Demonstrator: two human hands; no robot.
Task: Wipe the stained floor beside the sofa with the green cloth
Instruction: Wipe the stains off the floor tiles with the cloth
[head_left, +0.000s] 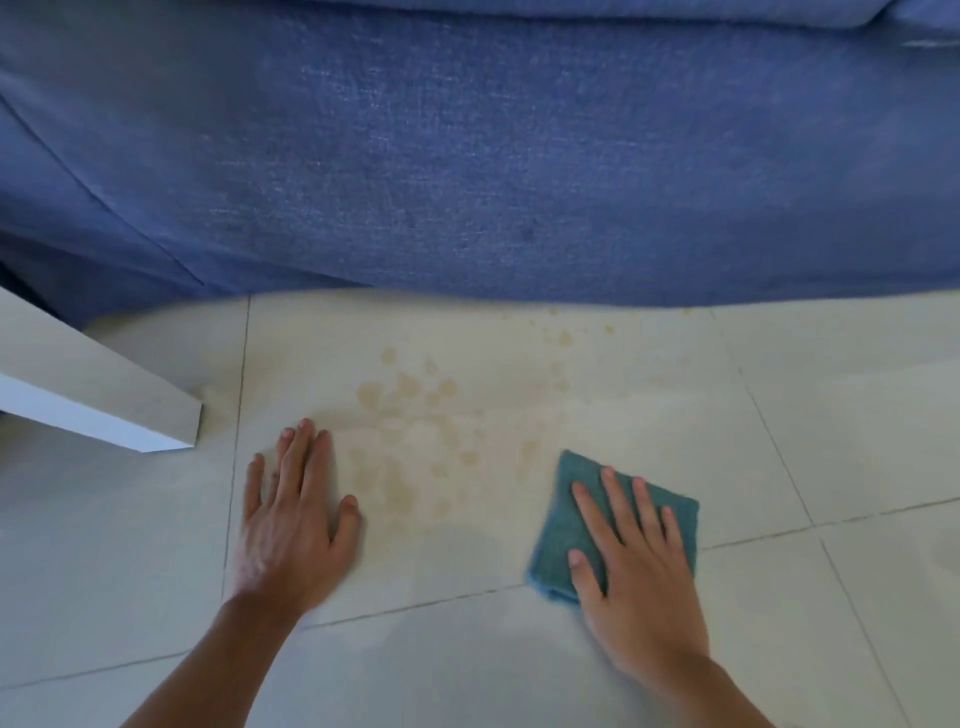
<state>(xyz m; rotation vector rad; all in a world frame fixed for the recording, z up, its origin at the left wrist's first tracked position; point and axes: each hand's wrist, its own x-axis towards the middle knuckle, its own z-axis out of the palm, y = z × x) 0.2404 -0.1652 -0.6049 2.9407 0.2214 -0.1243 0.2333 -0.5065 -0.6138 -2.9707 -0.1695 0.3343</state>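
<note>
flat and spread, the right hand (631, 564) presses the green cloth (563, 519) to the floor (779, 441) at lower right; the left hand (293, 519) rests open, empty, lower left. wiping looks barely begun: next, sweep the cloth left across the stain (415, 441) at mid-frame below the sofa (467, 156).

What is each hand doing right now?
Left hand: open, flat on the floor, holding nothing.
Right hand: open, fingers spread, pressing the green cloth flat.

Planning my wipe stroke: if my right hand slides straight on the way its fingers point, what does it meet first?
The right hand, flat on the green cloth, points up-left; it likely meets the stain first, then the sofa.
</note>
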